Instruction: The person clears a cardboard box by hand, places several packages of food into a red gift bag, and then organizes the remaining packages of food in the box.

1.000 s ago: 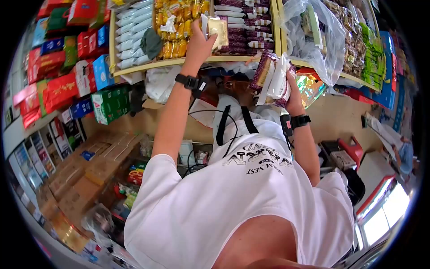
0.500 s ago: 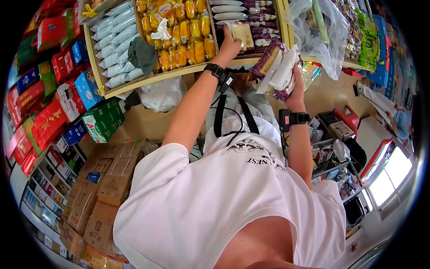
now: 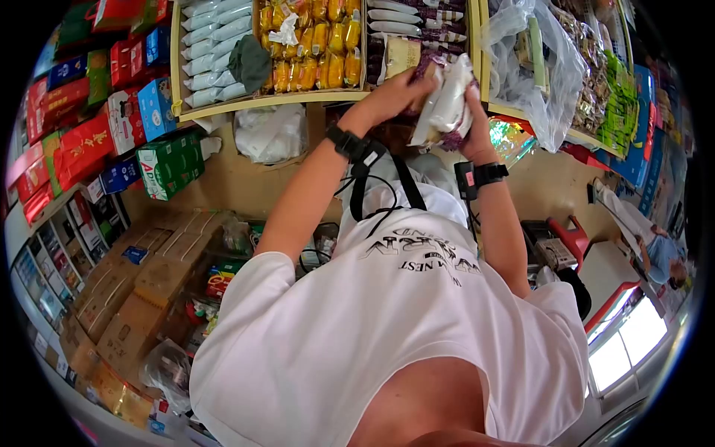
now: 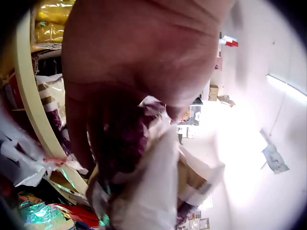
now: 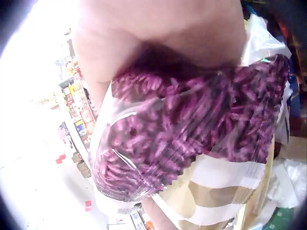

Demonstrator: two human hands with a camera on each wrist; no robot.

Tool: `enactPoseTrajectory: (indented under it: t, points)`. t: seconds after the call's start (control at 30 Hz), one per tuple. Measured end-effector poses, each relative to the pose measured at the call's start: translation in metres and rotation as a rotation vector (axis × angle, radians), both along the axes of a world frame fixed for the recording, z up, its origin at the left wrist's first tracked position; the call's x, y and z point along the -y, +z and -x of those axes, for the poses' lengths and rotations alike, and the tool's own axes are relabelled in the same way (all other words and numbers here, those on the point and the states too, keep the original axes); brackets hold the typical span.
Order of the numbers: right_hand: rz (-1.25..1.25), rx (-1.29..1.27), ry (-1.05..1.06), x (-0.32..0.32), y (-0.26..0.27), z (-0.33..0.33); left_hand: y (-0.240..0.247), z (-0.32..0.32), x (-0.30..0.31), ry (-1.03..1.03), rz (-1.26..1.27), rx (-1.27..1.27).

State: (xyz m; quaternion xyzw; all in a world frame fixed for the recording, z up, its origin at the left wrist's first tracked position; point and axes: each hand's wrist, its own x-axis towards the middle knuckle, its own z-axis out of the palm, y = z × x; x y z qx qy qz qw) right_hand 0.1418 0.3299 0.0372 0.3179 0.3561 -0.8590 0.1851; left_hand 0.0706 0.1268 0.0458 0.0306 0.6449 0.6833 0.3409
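Note:
In front of my chest my right hand (image 3: 479, 134) holds a small stack of purple-and-white snack packets (image 3: 449, 104). The right wrist view shows a glossy purple-patterned packet (image 5: 192, 124) close up, with a cream and white striped end, under that palm. From the other side my left hand (image 3: 398, 95) grips a purple packet (image 4: 125, 143) of the stack, its fingers curled round it and partly hidden. Just beyond the left hand, a packet with a cream label (image 3: 403, 56) lies in the crate section with rows of purple and white packets (image 3: 441, 33).
Yellow-wrapped snacks (image 3: 309, 73) and pale blue packets (image 3: 210, 56) fill the neighbouring sections, with a dark cloth (image 3: 250, 65) on them. The wooden crate edge (image 3: 275, 103) runs below. A clear plastic bag (image 3: 532, 82) hangs at right. Cardboard boxes (image 3: 141, 298) stand left.
My left hand carried a cream-labelled packet to the purple section, left it there, and came back right to the stack. The right hand still holds the packets.

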Motion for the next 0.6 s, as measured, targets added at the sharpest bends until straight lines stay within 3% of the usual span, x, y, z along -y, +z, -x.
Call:
enactPoseTrajectory:
  t: [0.03,0.1,0.17,0.23,0.33,0.43,0.5,0.53,0.6]
  points:
    - [-0.002,0.07,0.002,0.005,-0.002,0.0,0.006,-0.003,0.001,-0.087,0.124,-0.095]
    - [0.089,0.07,-0.011,0.009,-0.003,-0.002,0.011,-0.006,0.004,-0.074,0.172,0.028]
    - [0.209,0.024,-0.012,0.008,-0.011,-0.006,-0.01,0.001,0.011,0.152,0.211,-0.092]
    - [0.326,0.043,-0.05,0.005,-0.02,-0.011,-0.008,0.014,0.019,0.176,0.145,-0.074]
    - [0.3,0.077,-0.045,-0.001,-0.025,-0.016,-0.007,0.07,0.027,0.305,0.277,-0.202]
    - [0.234,0.098,-0.023,-0.004,-0.021,-0.016,-0.071,0.146,0.022,0.416,0.36,-0.337]
    - [0.241,0.089,-0.063,-0.001,-0.022,-0.016,-0.101,0.173,-0.003,0.405,0.463,-0.315]
    - [0.252,0.086,-0.092,0.0,-0.023,-0.015,-0.112,0.178,-0.019,0.321,0.682,-0.361]
    - [0.223,0.073,-0.116,0.001,-0.025,-0.012,-0.106,0.177,-0.043,0.185,0.688,-0.104]
